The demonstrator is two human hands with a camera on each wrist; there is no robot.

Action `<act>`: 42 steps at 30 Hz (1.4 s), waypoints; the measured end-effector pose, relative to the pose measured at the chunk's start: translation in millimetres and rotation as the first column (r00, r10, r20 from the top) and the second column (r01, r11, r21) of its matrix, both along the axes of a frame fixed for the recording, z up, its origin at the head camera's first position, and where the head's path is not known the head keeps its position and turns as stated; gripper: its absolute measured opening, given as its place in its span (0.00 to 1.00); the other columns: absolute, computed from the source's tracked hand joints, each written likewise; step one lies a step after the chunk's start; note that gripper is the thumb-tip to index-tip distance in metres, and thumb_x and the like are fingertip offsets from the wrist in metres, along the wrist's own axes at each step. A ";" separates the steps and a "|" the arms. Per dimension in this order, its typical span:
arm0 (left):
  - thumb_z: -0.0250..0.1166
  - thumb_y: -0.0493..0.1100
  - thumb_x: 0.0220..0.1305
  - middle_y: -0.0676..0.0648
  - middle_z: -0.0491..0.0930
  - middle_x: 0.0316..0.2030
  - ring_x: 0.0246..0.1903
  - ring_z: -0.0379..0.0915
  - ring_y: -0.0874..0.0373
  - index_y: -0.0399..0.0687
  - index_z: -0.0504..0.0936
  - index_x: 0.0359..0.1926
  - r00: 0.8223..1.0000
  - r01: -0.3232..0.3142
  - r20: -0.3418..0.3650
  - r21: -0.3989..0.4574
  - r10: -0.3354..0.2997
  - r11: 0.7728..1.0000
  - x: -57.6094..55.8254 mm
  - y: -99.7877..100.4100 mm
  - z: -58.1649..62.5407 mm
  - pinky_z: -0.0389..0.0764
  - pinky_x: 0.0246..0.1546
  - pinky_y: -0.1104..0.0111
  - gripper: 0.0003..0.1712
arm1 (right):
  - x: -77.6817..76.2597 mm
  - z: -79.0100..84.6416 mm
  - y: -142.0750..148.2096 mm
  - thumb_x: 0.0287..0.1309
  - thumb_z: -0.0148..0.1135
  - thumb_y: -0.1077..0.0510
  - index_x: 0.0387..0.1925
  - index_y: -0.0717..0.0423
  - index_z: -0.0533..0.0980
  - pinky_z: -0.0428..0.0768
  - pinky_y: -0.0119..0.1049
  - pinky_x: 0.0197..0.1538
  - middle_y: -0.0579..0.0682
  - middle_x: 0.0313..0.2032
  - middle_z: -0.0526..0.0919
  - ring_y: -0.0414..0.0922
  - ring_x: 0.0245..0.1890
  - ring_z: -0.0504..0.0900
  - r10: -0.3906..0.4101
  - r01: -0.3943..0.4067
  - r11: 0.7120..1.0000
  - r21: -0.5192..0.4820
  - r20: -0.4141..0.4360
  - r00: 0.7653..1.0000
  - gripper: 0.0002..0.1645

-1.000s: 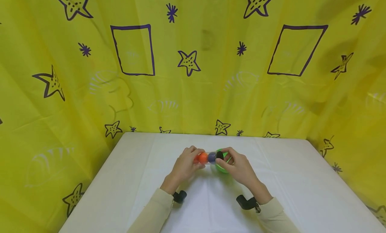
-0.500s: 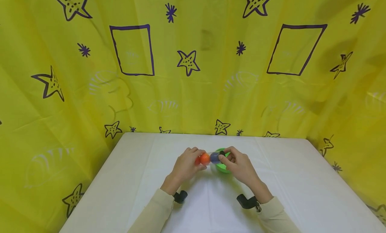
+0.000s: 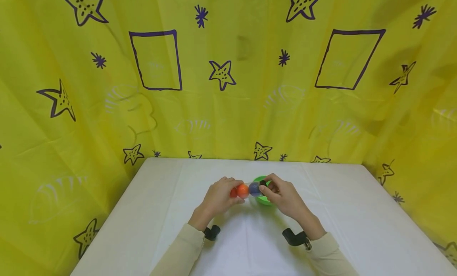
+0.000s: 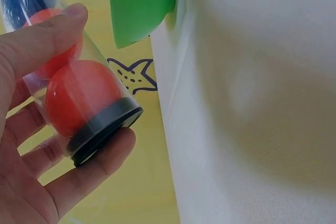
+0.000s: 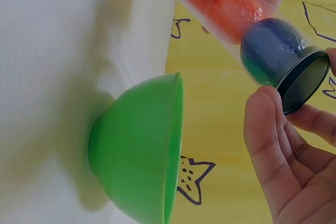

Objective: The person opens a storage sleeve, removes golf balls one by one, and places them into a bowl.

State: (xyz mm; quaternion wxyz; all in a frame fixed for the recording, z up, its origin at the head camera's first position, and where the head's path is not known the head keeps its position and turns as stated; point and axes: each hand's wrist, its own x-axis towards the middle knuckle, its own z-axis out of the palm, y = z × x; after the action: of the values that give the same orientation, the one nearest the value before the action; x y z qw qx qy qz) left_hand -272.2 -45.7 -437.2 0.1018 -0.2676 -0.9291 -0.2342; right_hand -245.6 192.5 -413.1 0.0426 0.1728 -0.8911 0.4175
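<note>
Above the table, a clear plastic tube lies roughly level between both hands in the head view. Inside it are two red-orange balls and a dark blue ball. My left hand grips the tube around the end with the red-orange balls, thumb across its side and a finger against the black end cap. At the other end, the fingers of my right hand pinch the second black cap, beside the blue ball. Just beyond and below this end stands a green bowl.
The table has a white cover. A yellow curtain with purple stars hangs behind and at both sides. Black camera mounts sit at the wrists, below the beige sleeves.
The tube has shifted slightly to the right and a little lower, with the left hand. My right fingers have closed in around the cap, and more of the bowl's inside shows.
</note>
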 end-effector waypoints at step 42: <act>0.79 0.48 0.56 0.53 0.87 0.44 0.40 0.75 0.59 0.52 0.86 0.54 0.990 0.057 0.127 0.011 -0.058 0.998 -11.8 -26.0 0.1 0.77 0.46 0.66 0.24 | 1.0 3.1 3.2 0.60 0.70 0.66 0.53 0.58 0.75 0.87 0.40 0.45 0.51 0.41 0.86 0.43 0.41 0.86 0.174 -0.174 0.985 0.019 -0.210 0.962 0.20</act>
State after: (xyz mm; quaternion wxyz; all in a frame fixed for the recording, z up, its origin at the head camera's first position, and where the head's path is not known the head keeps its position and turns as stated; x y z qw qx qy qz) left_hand -284.0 -71.7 -437.1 0.0364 -0.2783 -0.9248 -0.2570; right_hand -244.6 195.7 -410.0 0.0998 0.2935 -0.8631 0.3987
